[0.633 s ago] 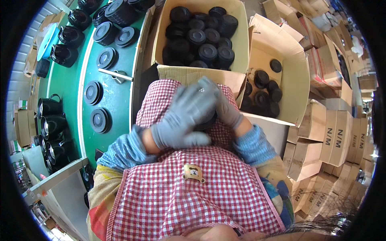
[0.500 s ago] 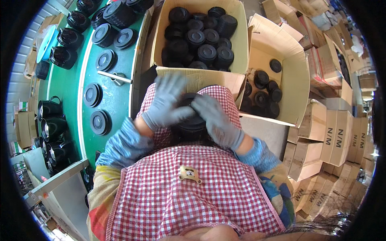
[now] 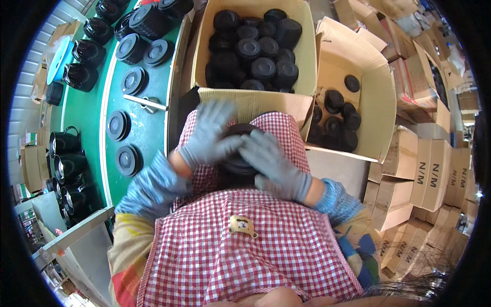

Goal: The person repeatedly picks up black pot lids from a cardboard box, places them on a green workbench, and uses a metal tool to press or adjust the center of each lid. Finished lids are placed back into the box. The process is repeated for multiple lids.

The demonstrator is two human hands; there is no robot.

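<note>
The black round piece (image 3: pixel 238 162) sits in the lap beneath both hands, round top facing up, between thighs covered by a checked apron (image 3: pixel 286 128); I judge this placing steadies it and frees the fingers. The left hand (image 3: pixel 209 134) is spread wide and blurred, its thumb across the piece; the right hand (image 3: pixel 272 162) lies loosely open over the right side, fingers nearly straight; I see neither closed on anything. Just beyond the fingertips stands an open carton (image 3: pixel 303 46) of similar pieces; ahead-right of the right fingers, a sparser carton (image 3: pixel 376 97), both presumably set within reach. Left of the left fingers, the green bench (image 3: pixel 116 192) carries spaced black discs (image 3: pixel 129 159) and a metal tool (image 3: pixel 146 103); farther left, glossy black jugs (image 3: pixel 67 166). Well right, I note stacked boxes (image 3: pixel 429 174).
</note>
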